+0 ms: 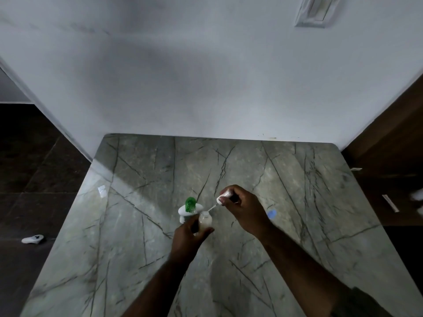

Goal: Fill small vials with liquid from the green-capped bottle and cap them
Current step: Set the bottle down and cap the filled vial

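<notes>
Fingers (207,230) of your left hand (186,239) were curled round a small vial (205,220), holding it upright just above the table (297,197). Your right hand (246,210) pinched the white bulb of a dropper (222,199), whose thin tip slanted down to the vial's mouth; whether the tip touched the rim could not be told. Vial contents: pale, cloudy liquid filling most of the body, neck uncapped. The green-capped bottle (188,208) stood on the table just behind the vial, white body, what it held not visible. Both hands worked near the middle of the marble top. Far edge butted against the wall (206,88). Left edge dropped to a dark floor (34,179), where a small white object (32,239) lay. The rounded far-right corner sat near a brown wooden panel (389,145). Open tabletop lay on all sides of your hands, widest toward the far edge and to the left. A small blue item (272,213), too blurred to identify, lay on the table just right of your right wrist.
</notes>
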Demonstrator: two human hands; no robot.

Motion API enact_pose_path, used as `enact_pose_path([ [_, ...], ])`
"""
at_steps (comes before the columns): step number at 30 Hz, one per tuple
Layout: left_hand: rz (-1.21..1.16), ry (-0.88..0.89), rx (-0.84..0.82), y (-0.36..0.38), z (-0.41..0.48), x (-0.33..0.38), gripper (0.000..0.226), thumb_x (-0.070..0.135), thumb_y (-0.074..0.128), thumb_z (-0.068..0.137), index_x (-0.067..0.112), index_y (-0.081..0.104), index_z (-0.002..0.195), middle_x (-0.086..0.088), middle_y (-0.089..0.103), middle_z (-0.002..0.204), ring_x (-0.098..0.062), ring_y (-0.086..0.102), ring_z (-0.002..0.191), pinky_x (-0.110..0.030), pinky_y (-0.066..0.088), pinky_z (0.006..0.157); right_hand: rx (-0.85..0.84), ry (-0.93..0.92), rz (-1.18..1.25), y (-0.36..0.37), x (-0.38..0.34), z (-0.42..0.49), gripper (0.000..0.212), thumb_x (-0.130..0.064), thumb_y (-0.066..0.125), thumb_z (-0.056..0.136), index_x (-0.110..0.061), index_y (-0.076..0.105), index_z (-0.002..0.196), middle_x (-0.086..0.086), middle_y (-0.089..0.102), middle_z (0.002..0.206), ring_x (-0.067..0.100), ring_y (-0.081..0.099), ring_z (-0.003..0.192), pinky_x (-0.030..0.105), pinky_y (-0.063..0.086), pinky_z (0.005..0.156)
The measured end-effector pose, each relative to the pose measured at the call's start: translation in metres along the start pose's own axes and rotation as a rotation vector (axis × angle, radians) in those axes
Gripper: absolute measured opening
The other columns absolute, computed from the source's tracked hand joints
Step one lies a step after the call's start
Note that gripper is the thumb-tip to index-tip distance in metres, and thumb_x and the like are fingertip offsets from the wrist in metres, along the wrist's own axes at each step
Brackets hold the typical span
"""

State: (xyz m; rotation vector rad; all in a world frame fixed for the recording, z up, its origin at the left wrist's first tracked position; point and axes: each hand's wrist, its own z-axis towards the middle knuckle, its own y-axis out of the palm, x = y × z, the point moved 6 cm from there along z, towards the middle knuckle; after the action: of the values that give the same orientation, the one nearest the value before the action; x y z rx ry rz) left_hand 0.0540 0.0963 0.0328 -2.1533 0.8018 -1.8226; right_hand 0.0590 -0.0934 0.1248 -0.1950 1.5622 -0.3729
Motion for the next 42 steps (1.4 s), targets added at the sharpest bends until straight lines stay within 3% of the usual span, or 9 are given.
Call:
enact_pose_path([
  [8, 0.006, 0.006, -0.019, 0.002, 0.002, 0.001, 0.050, 0.036, 0.080, 0.077, 0.018, 0.067, 0.122, 0.007, 0.072, 0.107, 0.011, 0.060, 0.083, 0.000, 0.046, 0.067, -0.223, -0.016, -0.219, 0.023, 0.003, 0.007, 0.024, -0.029, 0.072, 0.087, -0.024, 0.063, 0.109, -0.010, 0.071, 0.102, -0.001, 0.068, 0.092, 0.013, 0.055, 0.077],
  [13, 0.020, 0.017, -0.044, 0.007, 0.004, -0.001, 0.048, 0.029, 0.080, 0.079, 0.014, 0.066, 0.123, 0.002, 0.072, 0.113, 0.007, 0.063, 0.085, -0.003, 0.048, 0.068, -0.397, -0.060, -0.363, 0.036, -0.005, 0.018, 0.020, -0.019, 0.076, 0.082, -0.024, 0.066, 0.099, -0.006, 0.072, 0.094, 0.003, 0.067, 0.084, 0.025, 0.056, 0.077],
  [20, -0.019, 0.027, -0.043, 0.015, 0.004, -0.001, 0.049, 0.029, 0.079, 0.080, 0.015, 0.065, 0.125, 0.007, 0.070, 0.110, -0.003, 0.064, 0.094, -0.002, 0.046, 0.069, -0.514, -0.139, -0.620, 0.046, -0.014, 0.030, 0.019, -0.013, 0.073, 0.080, -0.015, 0.076, 0.099, 0.003, 0.076, 0.096, 0.015, 0.069, 0.088, 0.025, 0.049, 0.076],
  [25, -0.041, 0.032, -0.063, 0.024, 0.003, -0.004, 0.044, 0.027, 0.080, 0.079, 0.021, 0.067, 0.120, 0.024, 0.064, 0.096, 0.000, 0.066, 0.090, 0.001, 0.045, 0.068, -0.487, -0.067, -0.732, 0.049, 0.000, 0.031, 0.022, -0.029, 0.079, 0.078, -0.016, 0.077, 0.096, 0.004, 0.075, 0.095, 0.017, 0.066, 0.091, 0.023, 0.041, 0.071],
  [30, -0.028, 0.069, -0.081, 0.036, 0.001, -0.013, 0.047, 0.031, 0.079, 0.079, 0.035, 0.060, 0.122, 0.027, 0.064, 0.098, 0.014, 0.060, 0.087, -0.004, 0.048, 0.075, -0.426, 0.040, -0.874, 0.052, 0.022, 0.027, 0.044, -0.050, 0.069, 0.084, -0.010, 0.072, 0.100, 0.010, 0.072, 0.101, 0.026, 0.067, 0.094, 0.032, 0.049, 0.076],
  [34, -0.039, 0.050, -0.088, 0.041, 0.005, -0.022, 0.030, 0.032, 0.078, 0.080, 0.036, 0.065, 0.107, 0.019, 0.069, 0.095, 0.000, 0.066, 0.090, -0.017, 0.053, 0.077, -0.603, 0.019, -0.769, 0.060, 0.031, 0.014, 0.030, -0.024, 0.069, 0.083, -0.015, 0.063, 0.111, 0.012, 0.061, 0.111, 0.026, 0.059, 0.102, 0.036, 0.049, 0.087],
  [37, -0.039, 0.034, -0.104, 0.044, 0.008, -0.027, 0.027, 0.027, 0.079, 0.080, 0.033, 0.066, 0.103, 0.018, 0.068, 0.092, -0.006, 0.067, 0.088, -0.013, 0.050, 0.073, -0.634, 0.003, -0.729, 0.058, 0.032, 0.010, 0.018, -0.012, 0.065, 0.083, -0.011, 0.068, 0.101, 0.014, 0.067, 0.101, 0.026, 0.062, 0.096, 0.032, 0.046, 0.083],
  [39, -0.023, 0.055, -0.113, 0.047, 0.008, -0.027, 0.031, 0.028, 0.078, 0.081, 0.037, 0.064, 0.108, 0.020, 0.068, 0.096, 0.000, 0.065, 0.090, -0.009, 0.048, 0.074, -0.564, 0.066, -0.733, 0.056, 0.034, 0.013, 0.019, -0.026, 0.071, 0.084, -0.010, 0.070, 0.094, 0.012, 0.074, 0.090, 0.025, 0.070, 0.086, 0.027, 0.047, 0.075],
  [42, -0.021, 0.070, -0.098, 0.049, 0.005, -0.028, 0.036, 0.032, 0.077, 0.082, 0.045, 0.060, 0.111, 0.028, 0.065, 0.096, 0.010, 0.061, 0.089, -0.007, 0.046, 0.077, -0.489, 0.107, -0.929, 0.056, 0.040, 0.016, 0.055, -0.060, 0.063, 0.084, -0.007, 0.067, 0.101, 0.014, 0.074, 0.093, 0.028, 0.071, 0.085, 0.032, 0.053, 0.075],
])
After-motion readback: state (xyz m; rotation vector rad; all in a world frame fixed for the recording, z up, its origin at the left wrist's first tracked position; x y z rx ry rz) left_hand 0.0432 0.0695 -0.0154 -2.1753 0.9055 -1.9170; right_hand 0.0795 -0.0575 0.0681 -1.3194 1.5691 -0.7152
